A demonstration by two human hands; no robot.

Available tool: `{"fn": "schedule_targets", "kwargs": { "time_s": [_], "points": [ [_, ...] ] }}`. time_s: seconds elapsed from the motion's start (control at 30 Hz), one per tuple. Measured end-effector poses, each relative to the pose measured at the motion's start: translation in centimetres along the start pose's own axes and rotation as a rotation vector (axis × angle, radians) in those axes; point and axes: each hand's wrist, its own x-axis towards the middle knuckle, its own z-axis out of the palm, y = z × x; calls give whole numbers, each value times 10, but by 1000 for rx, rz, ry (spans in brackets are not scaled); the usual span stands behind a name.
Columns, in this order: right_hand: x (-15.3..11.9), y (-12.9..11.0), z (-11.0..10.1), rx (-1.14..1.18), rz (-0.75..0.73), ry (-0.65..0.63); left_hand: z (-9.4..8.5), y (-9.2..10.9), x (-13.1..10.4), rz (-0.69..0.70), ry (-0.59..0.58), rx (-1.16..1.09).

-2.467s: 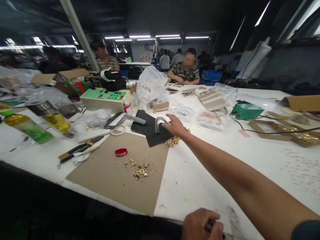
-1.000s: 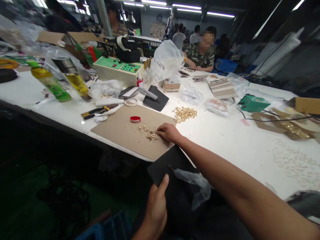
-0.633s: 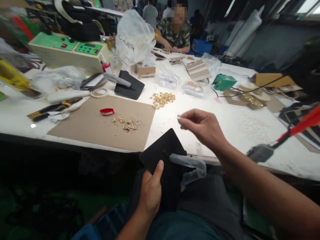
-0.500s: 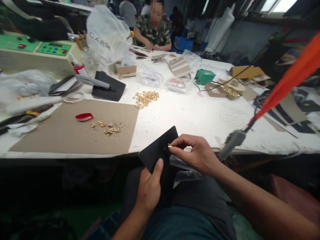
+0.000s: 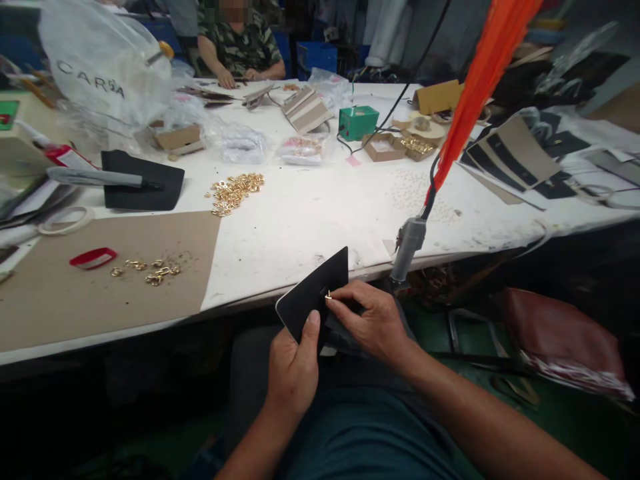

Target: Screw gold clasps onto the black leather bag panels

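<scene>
— Looking nearest first: what do my hands have?

— My left hand (image 5: 293,370) is closed on the lower edge of a black leather panel (image 5: 314,291), thumb pressed flat on its face, holding it tilted up over my lap just below the edge of the white table (image 5: 310,220). My right hand (image 5: 373,323) has its fingertips pinched narrow on a small gold ring (image 5: 328,295), which sits right against the panel's face near the middle.

— How would you judge they handle?

— The panel looks thin and light, stiff enough to stand from one edge but probably bendable, so I'd grip low with the thumb spread, as it is. The ring is tiny, hard and likely slick; only a fingertip pinch suits it, and it could easily slip out.

— Farther out?

— On the table to my left lies a brown card sheet (image 5: 60,300) with a few loose gold rings (image 5: 150,272) and a red band (image 5: 93,258). Beyond it, a bigger heap of gold rings (image 5: 234,192) and another black panel (image 5: 143,189) with a grey tool (image 5: 95,177) across it. An orange cord (image 5: 480,80) hangs at right. At the far end a person in a camouflage shirt (image 5: 240,50) works with both hands on the table.
</scene>
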Motion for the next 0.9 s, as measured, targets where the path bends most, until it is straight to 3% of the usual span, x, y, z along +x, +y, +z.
{"fn": "schedule_targets", "kwargs": {
  "time_s": [0.23, 0.4, 0.6, 0.7, 0.9],
  "points": [
    [-2, 12, -9, 48, 32, -18, 12, -10, -6, 100, -15, 170],
    [-4, 9, -13, 31, 49, 91, 14, -8, -7, 146, -29, 212],
    [-7, 1, -11, -69, -125, 130, 14, -5, -14, 207, -10, 233],
    [-11, -6, -18, -41, -184, 59, 13, -3, -18, 215, 15, 201],
    [-23, -20, -36, -21, -244, -239, 15, 2, -27, 78, -35, 12]
  ]
}}
